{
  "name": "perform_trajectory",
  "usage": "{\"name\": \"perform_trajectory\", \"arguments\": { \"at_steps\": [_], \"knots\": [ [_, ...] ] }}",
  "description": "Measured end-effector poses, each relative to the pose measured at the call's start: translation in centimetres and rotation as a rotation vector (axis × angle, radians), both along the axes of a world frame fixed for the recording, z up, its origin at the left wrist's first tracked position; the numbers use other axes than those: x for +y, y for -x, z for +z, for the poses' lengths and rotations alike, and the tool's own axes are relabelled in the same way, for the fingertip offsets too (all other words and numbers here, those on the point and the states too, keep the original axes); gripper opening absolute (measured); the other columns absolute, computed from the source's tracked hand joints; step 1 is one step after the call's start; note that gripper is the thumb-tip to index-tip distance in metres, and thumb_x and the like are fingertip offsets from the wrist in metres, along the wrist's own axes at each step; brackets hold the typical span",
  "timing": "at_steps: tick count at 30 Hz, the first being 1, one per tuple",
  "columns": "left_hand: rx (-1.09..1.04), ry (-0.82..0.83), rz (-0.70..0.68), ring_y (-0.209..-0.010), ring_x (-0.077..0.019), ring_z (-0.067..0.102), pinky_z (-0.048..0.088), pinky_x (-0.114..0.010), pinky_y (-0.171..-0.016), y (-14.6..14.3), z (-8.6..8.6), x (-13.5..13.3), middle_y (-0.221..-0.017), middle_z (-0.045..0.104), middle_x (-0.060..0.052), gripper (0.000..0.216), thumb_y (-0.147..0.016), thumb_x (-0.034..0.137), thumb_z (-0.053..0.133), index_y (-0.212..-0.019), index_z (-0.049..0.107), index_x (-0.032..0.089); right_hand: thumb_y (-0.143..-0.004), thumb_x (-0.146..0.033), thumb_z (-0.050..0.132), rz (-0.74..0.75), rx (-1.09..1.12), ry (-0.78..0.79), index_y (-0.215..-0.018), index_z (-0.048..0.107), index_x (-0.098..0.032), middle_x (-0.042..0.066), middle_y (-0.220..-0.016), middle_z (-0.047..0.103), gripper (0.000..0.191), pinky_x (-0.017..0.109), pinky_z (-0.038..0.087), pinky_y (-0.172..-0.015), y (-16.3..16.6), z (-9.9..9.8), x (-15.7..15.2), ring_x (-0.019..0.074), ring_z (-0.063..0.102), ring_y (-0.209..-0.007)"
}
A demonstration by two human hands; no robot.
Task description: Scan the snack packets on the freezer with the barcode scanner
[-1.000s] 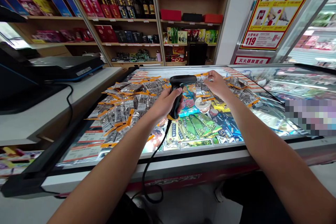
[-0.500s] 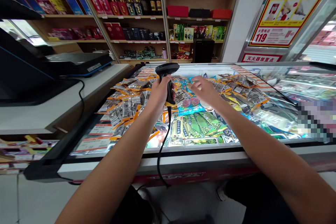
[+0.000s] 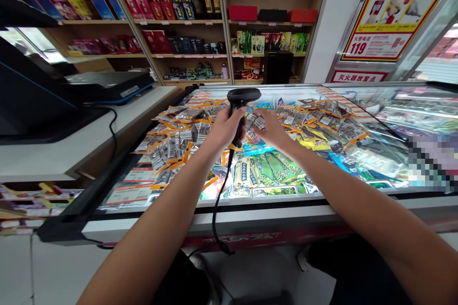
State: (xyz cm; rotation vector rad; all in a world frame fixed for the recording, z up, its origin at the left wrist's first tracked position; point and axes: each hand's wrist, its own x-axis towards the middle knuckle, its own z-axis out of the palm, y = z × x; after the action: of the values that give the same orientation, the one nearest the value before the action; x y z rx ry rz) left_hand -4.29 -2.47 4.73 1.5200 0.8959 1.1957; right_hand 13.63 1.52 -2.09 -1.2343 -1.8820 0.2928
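Observation:
My left hand (image 3: 229, 128) is wrapped round the handle of a black barcode scanner (image 3: 244, 96), held upright over the freezer's glass top. The scanner's cord (image 3: 226, 186) hangs down past the freezer's front edge. Just right of the scanner is my right hand (image 3: 274, 128), its thumb and index finger apart. Between those fingertips and the scanner lies a small clear packet with a barcode label (image 3: 255, 125); whether the fingertips touch it I cannot tell. Similar orange-edged packets form a left pile (image 3: 168, 150) and a right pile (image 3: 332, 121).
Under the glass of the chest freezer (image 3: 257, 217) are green ice-cream wrappers (image 3: 277, 167). At left, a counter (image 3: 43, 162) carries a flat black scale (image 3: 107, 83). Shelves (image 3: 179, 24) of boxes and bottles stand behind; a fire notice (image 3: 390, 14) hangs at right.
My left hand and the scanner have moved right. My right hand has shifted slightly left and lower, its thumb and index finger spreading apart, so the two hands are closer together.

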Motion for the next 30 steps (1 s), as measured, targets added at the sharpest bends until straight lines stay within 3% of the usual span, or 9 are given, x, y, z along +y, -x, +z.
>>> {"name": "perform_trajectory", "arguments": {
  "at_steps": [3,10,19,26,30],
  "knots": [
    [0.145,-0.045,-0.133,-0.043,-0.009,0.054,0.041,-0.025,-0.043,0.4,0.1,-0.3,-0.073,0.057,0.002,0.02,-0.094,0.038,0.056,-0.088,0.047,0.021,-0.087,-0.022,0.063,-0.029,0.086,-0.123,-0.127,0.058,-0.026,0.011,-0.116,0.058,0.041,0.05,0.05,-0.097,-2.4,0.9,0.8,0.0321,0.056,-0.117],
    [0.427,-0.06,-0.261,-0.049,-0.0105,0.057,0.043,-0.024,-0.046,0.4,0.1,-1.0,-0.072,0.057,0.0,0.02,-0.097,0.038,0.054,-0.09,0.05,0.02,-0.085,-0.023,0.06,-0.204,0.175,-0.264,-0.124,0.06,-0.024,0.011,-0.121,0.055,0.039,0.044,0.051,-0.092,-8.2,2.4,2.8,0.0283,0.058,-0.112],
    [0.53,-0.108,-0.302,-0.051,-0.0128,0.057,0.04,-0.025,-0.046,0.5,-0.2,-1.1,-0.066,0.061,-0.002,0.018,-0.097,0.037,0.053,-0.09,0.053,0.021,-0.083,-0.023,0.059,-0.252,0.172,-0.306,-0.124,0.056,-0.025,0.011,-0.122,0.057,0.041,0.049,0.044,-0.105,-8.6,2.5,3.1,0.0282,0.055,-0.117],
    [0.441,-0.108,-0.286,-0.048,-0.0106,0.057,0.042,-0.023,-0.045,0.4,0.0,-1.1,-0.07,0.058,0.0,0.018,-0.096,0.037,0.056,-0.089,0.052,0.02,-0.082,-0.023,0.054,-0.352,0.093,-0.273,-0.124,0.058,-0.021,0.014,-0.12,0.057,0.042,0.048,0.047,-0.1,-9.2,3.3,2.8,0.0293,0.057,-0.111],
    [0.22,-0.077,-0.133,-0.044,-0.0085,0.054,0.041,-0.022,-0.041,0.3,0.0,-0.3,-0.075,0.059,0.001,0.021,-0.091,0.038,0.061,-0.088,0.052,0.02,-0.084,-0.027,0.054,-0.538,0.009,-0.215,-0.143,0.046,-0.016,0.021,-0.13,0.054,0.061,0.055,0.043,-0.103,-12.4,3.5,2.9,0.0362,0.052,-0.123]
  ]
}}
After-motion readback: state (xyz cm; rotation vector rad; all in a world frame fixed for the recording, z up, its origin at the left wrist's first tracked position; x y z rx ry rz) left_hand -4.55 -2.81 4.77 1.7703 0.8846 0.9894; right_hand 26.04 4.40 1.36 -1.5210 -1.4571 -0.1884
